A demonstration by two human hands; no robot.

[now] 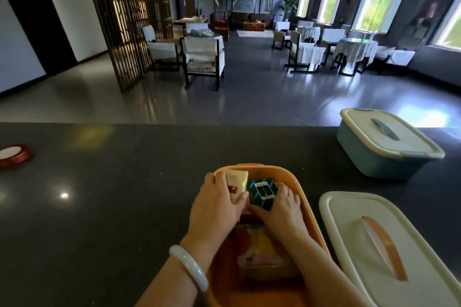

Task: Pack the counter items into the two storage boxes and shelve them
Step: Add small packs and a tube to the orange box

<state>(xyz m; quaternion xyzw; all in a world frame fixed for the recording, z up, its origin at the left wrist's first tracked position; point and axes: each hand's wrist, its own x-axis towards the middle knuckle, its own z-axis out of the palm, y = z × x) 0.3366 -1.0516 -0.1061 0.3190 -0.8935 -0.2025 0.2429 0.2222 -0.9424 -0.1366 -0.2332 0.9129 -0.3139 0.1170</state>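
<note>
An open orange storage box (308, 204) stands on the dark counter (112, 194) right in front of me. My left hand (215, 203) grips a cream packet (237, 183) with a red mark at the box's far end. Beside it, my right hand (280, 209) holds a green and blue striped packet (263, 192). Both packets sit inside the box. Lower in the box lie red, yellow and pink packets (259, 252), blurred. The box's cream lid (389, 244) with an orange handle lies on the counter to the right. A blue storage box (381, 157) with its lid on stands at the far right.
A small red-rimmed round dish (12, 156) sits at the counter's far left. Past the counter's far edge lies a dining room with covered chairs and tables, a lattice screen on the left and windows on the right.
</note>
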